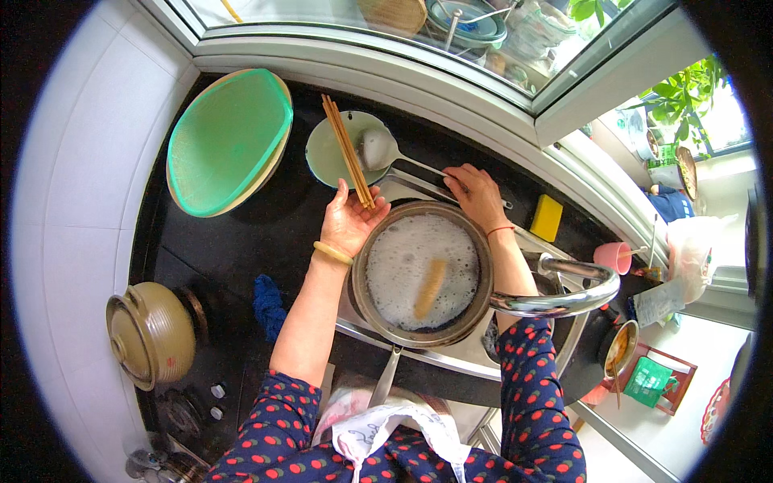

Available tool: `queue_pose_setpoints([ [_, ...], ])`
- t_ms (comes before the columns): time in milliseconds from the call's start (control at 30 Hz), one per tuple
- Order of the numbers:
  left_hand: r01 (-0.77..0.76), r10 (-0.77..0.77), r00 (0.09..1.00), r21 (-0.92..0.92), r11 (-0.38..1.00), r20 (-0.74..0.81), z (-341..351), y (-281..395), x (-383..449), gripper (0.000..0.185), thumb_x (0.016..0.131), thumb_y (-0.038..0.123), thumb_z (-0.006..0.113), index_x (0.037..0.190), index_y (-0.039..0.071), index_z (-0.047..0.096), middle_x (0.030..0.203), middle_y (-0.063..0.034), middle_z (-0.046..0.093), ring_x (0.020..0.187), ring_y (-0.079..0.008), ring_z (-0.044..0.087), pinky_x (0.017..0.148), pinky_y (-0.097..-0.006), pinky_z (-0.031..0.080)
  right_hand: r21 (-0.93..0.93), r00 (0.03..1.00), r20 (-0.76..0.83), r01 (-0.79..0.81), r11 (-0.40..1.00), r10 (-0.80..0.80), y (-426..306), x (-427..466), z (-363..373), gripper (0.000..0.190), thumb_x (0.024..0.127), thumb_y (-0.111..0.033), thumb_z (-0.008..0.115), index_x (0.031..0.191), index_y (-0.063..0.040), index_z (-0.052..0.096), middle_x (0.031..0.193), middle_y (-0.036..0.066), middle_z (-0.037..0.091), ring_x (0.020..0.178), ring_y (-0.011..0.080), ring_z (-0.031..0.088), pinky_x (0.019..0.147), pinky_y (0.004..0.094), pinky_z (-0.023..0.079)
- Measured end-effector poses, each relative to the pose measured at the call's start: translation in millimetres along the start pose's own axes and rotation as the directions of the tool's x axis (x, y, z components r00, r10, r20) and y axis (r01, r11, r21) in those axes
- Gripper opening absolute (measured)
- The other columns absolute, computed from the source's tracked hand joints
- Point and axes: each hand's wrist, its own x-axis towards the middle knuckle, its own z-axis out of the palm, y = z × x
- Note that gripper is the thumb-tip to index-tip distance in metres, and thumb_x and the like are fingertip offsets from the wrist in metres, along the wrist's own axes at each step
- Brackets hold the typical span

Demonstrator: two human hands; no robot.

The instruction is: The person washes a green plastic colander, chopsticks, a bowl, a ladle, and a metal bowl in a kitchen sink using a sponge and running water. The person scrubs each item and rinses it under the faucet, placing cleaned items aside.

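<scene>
My left hand (353, 218), palm turned up, is at the lower ends of several wooden chopsticks (347, 148) that lie across a pale enamel bowl (323, 151). A metal ladle (379, 149) rests with its head in the bowl; its handle runs to my right hand (474, 190), whose fingers are on the handle's end. Between my forearms a wide pan (423, 344) on the stove holds foamy white liquid (392, 265) with one elongated tan piece of food (430, 290) in it. The pan's metal handle (386, 377) points towards me.
A green mesh cover (229, 142) sits on a basin at the back left. A lidded clay pot (154, 338) and a blue cloth (269, 305) are at left. To the right are a yellow sponge (546, 218), a curved chrome tube (580, 308), a pink cup (611, 258) and a bowl of food (621, 350).
</scene>
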Motion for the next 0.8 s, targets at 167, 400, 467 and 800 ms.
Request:
queue_pose_setpoints([
  [167,-0.002,0.003,1.000,0.039,0.999,-0.024,-2,3,2,0.052,0.113,0.050,0.055,0.122,-0.001,0.065,0.119,-0.0206,0.074,0.109,-0.0347,0.073,0.110,-0.0570,0.057,0.010,1.000,-0.006,-0.004,1.000,0.004,11,-1,5,0.023,0.104,-0.025,0.071,0.118,-0.008,0.078,0.106,0.009,0.073,0.091,0.0311,0.069,0.094,0.0442,0.051],
  [400,0.012,-0.005,0.997,0.104,0.994,-0.072,9,-10,1,0.052,0.115,0.046,0.052,0.126,-0.004,0.060,0.117,-0.0220,0.071,0.107,-0.0353,0.070,0.113,-0.0589,0.055,-0.022,0.987,-0.151,0.047,0.999,-0.050,10,-10,1,0.029,0.102,-0.026,0.071,0.125,-0.009,0.076,0.115,0.012,0.075,0.115,0.0337,0.066,0.099,0.0475,0.049],
  [467,0.013,-0.010,0.999,0.099,0.995,-0.038,-7,-8,9,0.052,0.115,0.047,0.052,0.126,-0.003,0.058,0.115,-0.0209,0.070,0.106,-0.0336,0.069,0.111,-0.0588,0.056,0.012,0.986,-0.157,0.050,0.999,-0.047,3,-14,3,0.030,0.102,-0.025,0.071,0.126,-0.008,0.075,0.116,0.013,0.075,0.115,0.0340,0.066,0.099,0.0476,0.049],
  [800,0.040,-0.022,0.997,0.241,0.970,-0.077,3,-17,7,0.049,0.115,0.042,0.054,0.135,-0.002,0.056,0.126,-0.0232,0.068,0.120,-0.0365,0.067,0.116,-0.0595,0.052,-0.020,0.969,-0.248,0.006,1.000,-0.011,-8,-38,8,0.033,0.102,-0.021,0.070,0.133,-0.008,0.070,0.117,0.012,0.073,0.121,0.0358,0.061,0.106,0.0518,0.045],
])
